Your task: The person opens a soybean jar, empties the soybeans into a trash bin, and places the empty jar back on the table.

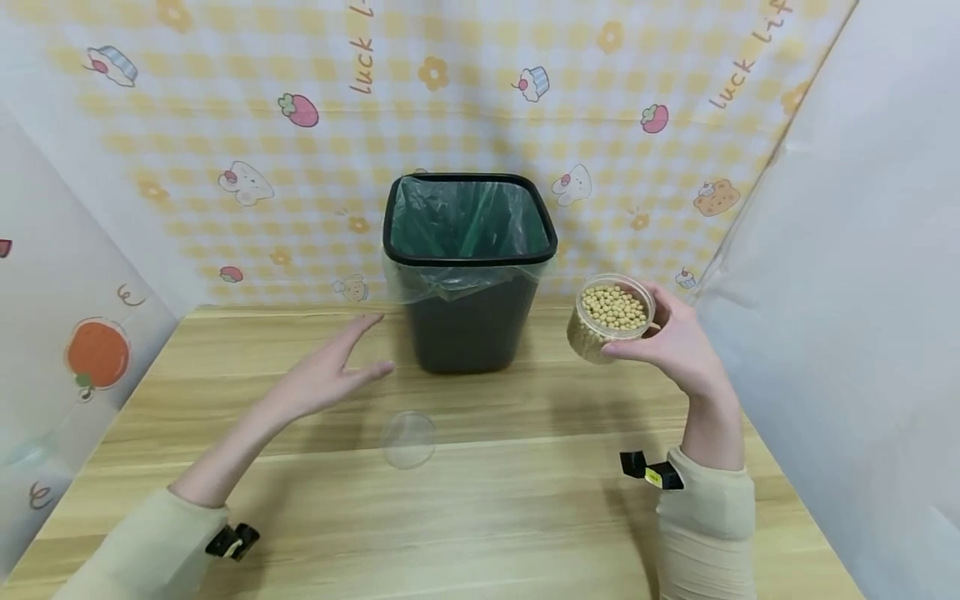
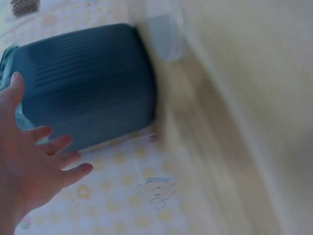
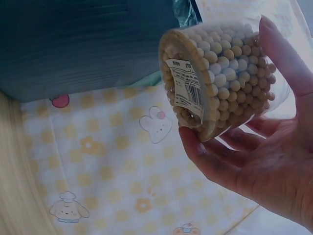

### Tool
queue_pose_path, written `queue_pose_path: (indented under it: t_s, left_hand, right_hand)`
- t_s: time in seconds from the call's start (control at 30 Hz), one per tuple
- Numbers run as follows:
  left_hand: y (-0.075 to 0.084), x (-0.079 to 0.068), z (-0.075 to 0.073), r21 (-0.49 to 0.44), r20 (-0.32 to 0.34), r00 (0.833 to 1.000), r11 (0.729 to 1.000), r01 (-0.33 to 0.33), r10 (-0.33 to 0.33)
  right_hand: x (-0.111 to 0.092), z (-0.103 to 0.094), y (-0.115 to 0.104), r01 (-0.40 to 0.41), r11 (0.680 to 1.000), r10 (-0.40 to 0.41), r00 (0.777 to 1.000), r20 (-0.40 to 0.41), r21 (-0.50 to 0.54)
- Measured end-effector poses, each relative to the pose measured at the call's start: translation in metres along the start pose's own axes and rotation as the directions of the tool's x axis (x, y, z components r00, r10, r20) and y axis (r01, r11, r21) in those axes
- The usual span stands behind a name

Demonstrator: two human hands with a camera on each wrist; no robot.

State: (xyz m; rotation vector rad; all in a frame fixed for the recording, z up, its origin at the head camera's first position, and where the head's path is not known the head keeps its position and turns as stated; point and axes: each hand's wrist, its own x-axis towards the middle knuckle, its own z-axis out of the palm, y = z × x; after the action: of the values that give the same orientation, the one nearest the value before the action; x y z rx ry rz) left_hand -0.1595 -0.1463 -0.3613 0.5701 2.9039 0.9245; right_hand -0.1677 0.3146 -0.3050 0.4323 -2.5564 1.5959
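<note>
My right hand (image 1: 684, 354) grips a clear round jar (image 1: 587, 337) filled with small pale-beige balls, its open mouth facing up toward the head camera. It is held in the air to the right of the bin, slightly tilted. In the right wrist view the fingers and thumb wrap the jar's side, and a white barcode label (image 3: 187, 87) shows on its base. My left hand (image 1: 318, 379) hovers left of the bin with fingers and thumb spread and nothing between them. A clear round lid (image 1: 408, 440) lies flat on the table in front of the bin.
A dark waste bin (image 1: 468, 329) with a black rim and a clear plastic liner stands upright at the back middle of the wood-grain table (image 1: 480, 517). Behind it hangs a yellow-checked, cartoon-printed cloth (image 1: 465, 117). A pale wall covering (image 1: 847, 275) borders the right side.
</note>
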Motion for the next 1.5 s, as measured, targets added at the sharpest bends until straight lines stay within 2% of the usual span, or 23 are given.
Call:
queue_pose_path:
  t_s: [0.13,0.23,0.37,0.47,0.63,0.77,0.87,1.0,1.17,1.3,1.4,1.5]
  left_hand:
    - [0.011,0.016,-0.014,-0.035,-0.032,0.999,0.999,-0.011,0.009]
    - [0.017,0.028,-0.020,-0.077,-0.091,0.995,0.996,-0.040,0.033]
    - [0.026,0.047,-0.026,-0.149,-0.185,0.982,0.987,-0.066,0.037]
    - [0.035,0.059,-0.033,-0.194,-0.229,0.973,0.980,-0.045,-0.001]
    - [0.046,0.078,-0.043,-0.236,-0.255,0.964,0.972,0.020,-0.081]
    - [0.055,0.097,-0.046,-0.308,-0.243,0.961,0.950,0.054,-0.133]
    - [0.063,0.109,-0.045,-0.365,-0.200,0.968,0.928,0.068,-0.150]
    - [0.072,0.119,-0.041,-0.377,-0.160,0.974,0.922,0.088,-0.159]
    - [0.081,0.129,-0.034,-0.369,-0.174,0.969,0.924,0.099,-0.174]
    - [0.087,0.138,-0.029,-0.390,-0.157,0.969,0.913,0.119,-0.193]
    - [0.091,0.145,-0.025,-0.434,-0.122,0.969,0.889,0.143,-0.216]
    - [0.091,0.148,-0.025,-0.486,-0.100,0.966,0.859,0.162,-0.239]
  right_hand:
    - [0.004,-0.008,-0.003,0.002,1.000,-0.003,1.000,-0.024,-0.031]
    - [0.010,-0.014,-0.007,0.001,0.998,-0.004,0.999,-0.036,-0.070]
    - [0.020,-0.026,-0.015,-0.017,0.993,0.011,0.999,-0.047,-0.121]
    - [0.029,-0.037,-0.021,-0.047,0.983,0.036,0.997,-0.062,-0.178]
    - [0.048,-0.052,-0.031,-0.059,0.971,0.042,0.996,-0.080,-0.232]
    - [0.063,-0.062,-0.043,-0.054,0.966,0.037,0.997,-0.072,-0.254]
    - [0.073,-0.070,-0.052,-0.059,0.961,0.043,0.997,-0.062,-0.271]
    - [0.091,-0.078,-0.066,-0.056,0.955,0.045,0.998,-0.044,-0.292]
    - [0.114,-0.087,-0.084,-0.047,0.939,0.039,0.999,-0.029,-0.341]
    - [0.128,-0.093,-0.097,-0.034,0.936,0.024,0.999,-0.032,-0.352]
    - [0.137,-0.095,-0.105,-0.039,0.922,0.028,0.999,-0.036,-0.385]
    - [0.147,-0.089,-0.115,-0.049,0.893,0.039,0.999,-0.032,-0.447]
